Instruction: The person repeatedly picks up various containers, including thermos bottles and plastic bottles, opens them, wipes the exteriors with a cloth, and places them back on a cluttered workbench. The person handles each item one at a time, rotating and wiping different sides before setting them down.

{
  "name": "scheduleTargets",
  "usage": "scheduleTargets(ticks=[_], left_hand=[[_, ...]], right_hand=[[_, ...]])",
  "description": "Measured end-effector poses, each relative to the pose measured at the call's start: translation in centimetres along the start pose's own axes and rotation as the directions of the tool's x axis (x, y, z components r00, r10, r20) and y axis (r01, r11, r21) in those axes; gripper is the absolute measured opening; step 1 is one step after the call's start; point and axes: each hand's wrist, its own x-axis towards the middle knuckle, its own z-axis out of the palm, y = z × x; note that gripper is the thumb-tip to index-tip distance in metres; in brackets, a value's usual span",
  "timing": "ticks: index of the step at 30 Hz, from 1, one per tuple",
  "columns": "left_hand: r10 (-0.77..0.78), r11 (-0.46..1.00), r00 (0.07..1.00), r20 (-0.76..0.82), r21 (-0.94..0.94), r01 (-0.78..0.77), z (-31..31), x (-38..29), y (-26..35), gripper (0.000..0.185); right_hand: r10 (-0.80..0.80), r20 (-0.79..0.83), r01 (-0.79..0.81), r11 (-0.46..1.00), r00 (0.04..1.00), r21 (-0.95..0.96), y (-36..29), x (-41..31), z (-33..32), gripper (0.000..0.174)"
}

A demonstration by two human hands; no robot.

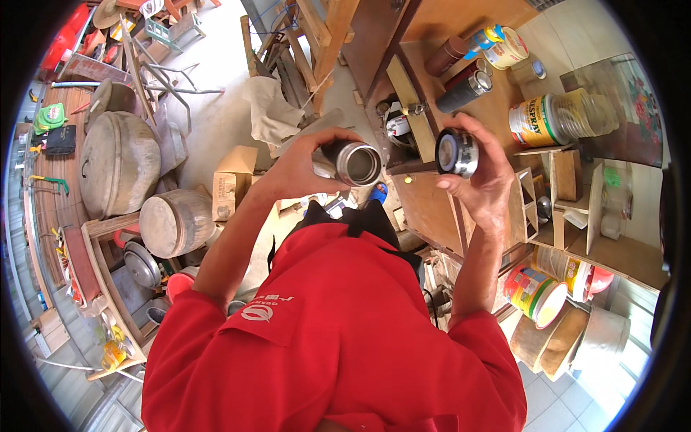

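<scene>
My left hand (302, 167) is wrapped around a dark vacuum flask (359, 163), whose uncapped steel mouth faces up towards me. In my right hand (483, 173) is the flask's lid (456, 153), a shiny metal cap with a dark rim, its underside turned to the left. Flask and lid are held apart, with the corner of a wooden cabinet beneath the gap. Beyond my right hand, a dark grey flask with a steel cap (465, 92) lies on the cabinet top near a brown cylinder (446, 56). The inside of the held flask is too shadowed to make out.
On the cabinet to the right are a labelled tin (532, 121), clear plastic jars (588, 116) and a wooden shelf unit (575, 202). An open drawer (411, 105) juts out beside the hands. Leftward are a wooden barrel (175, 222), a large round lidded vessel (121, 164) and a cardboard box (232, 186).
</scene>
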Motion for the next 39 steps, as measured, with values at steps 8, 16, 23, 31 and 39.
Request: scheduleTargets(ticks=[8, 16, 23, 31, 39], left_hand=[[0.113, 0.968, 0.986, -0.124, -0.212, -0.138, 0.8, 0.1, -0.4, 0.077], [0.165, 0.970, 0.976, -0.143, -0.156, -0.187, 1.6, 0.9, -0.1, 0.070], [0.066, 0.992, 0.989, -0.129, -0.100, -0.080, 1.4, 0.9, 0.4, 0.079], [-0.030, 0.999, 0.998, -0.060, -0.038, 0.027, 1.4, 1.1, 1.0, 0.097], [-0.067, 0.947, 0.997, 0.038, -0.312, 0.076, 1.7, 1.6, 0.9, 0.098]], right_hand=[[0.158, -0.054, -0.142, 0.962, 0.986, 0.232, 3.2, -2.0, -0.1, 0.088], [0.158, -0.072, -0.124, 0.931, 0.985, 0.342, 4.3, -2.2, 0.1, 0.095], [0.133, -0.011, -0.105, 0.831, 0.991, 0.546, 5.9, -2.2, 0.5, 0.100], [0.163, -0.005, -0.146, 0.891, 0.987, 0.429, 6.2, -1.7, 0.9, 0.089], [0.348, -0.203, -0.333, 0.937, 0.915, 0.102, 4.6, 0.4, 2.6, 0.066]])
